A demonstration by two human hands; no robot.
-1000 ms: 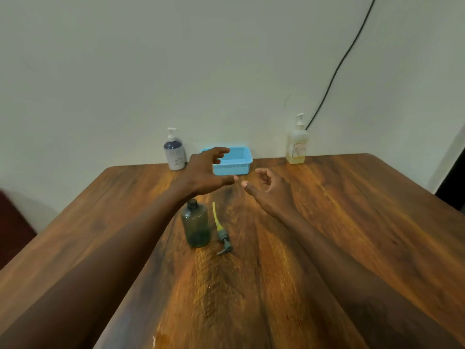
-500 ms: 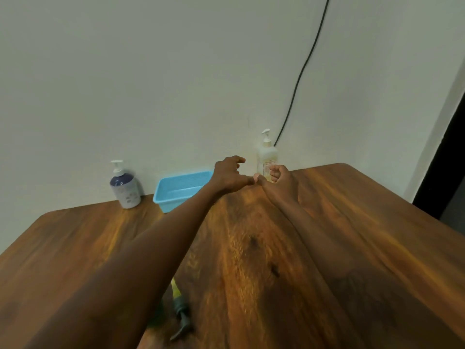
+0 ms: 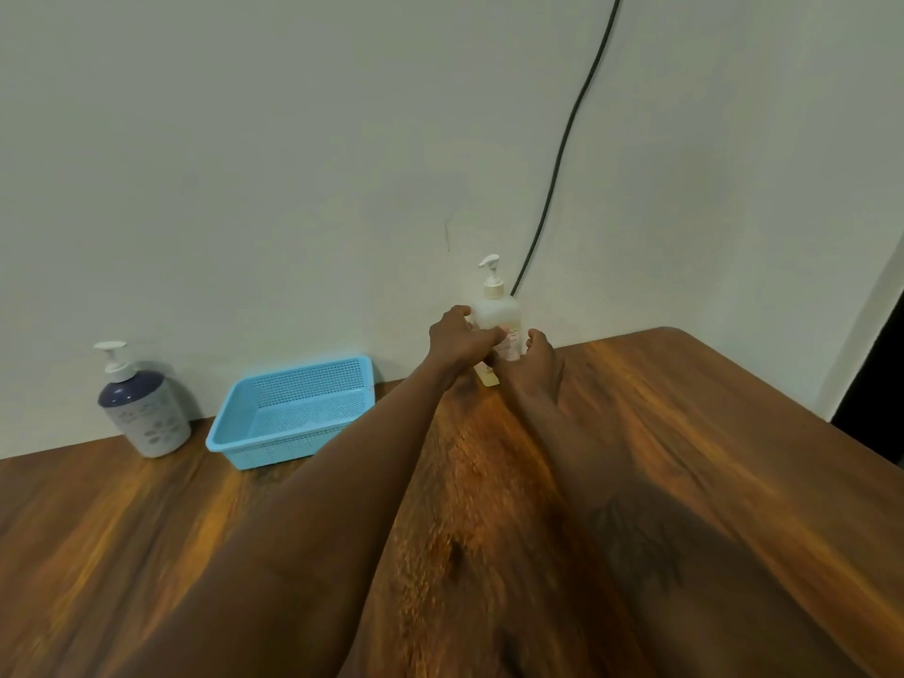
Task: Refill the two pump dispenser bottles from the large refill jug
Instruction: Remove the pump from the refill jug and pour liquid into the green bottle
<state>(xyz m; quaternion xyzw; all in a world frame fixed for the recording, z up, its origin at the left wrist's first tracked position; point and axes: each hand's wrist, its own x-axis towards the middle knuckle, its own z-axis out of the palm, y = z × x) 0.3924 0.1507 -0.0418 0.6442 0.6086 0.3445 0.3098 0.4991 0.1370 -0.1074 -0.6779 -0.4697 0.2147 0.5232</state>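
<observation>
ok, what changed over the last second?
Both hands reached forward across the table to the far wall. The left hand now grips the pale pump bottle. The right hand sits against its other side, grip unclear. The bottle itself, the blue basket and the blue-topped dispenser have not moved.

dim, flat light; warm sheen on table (image 3: 724, 433), slight motion blur
</observation>
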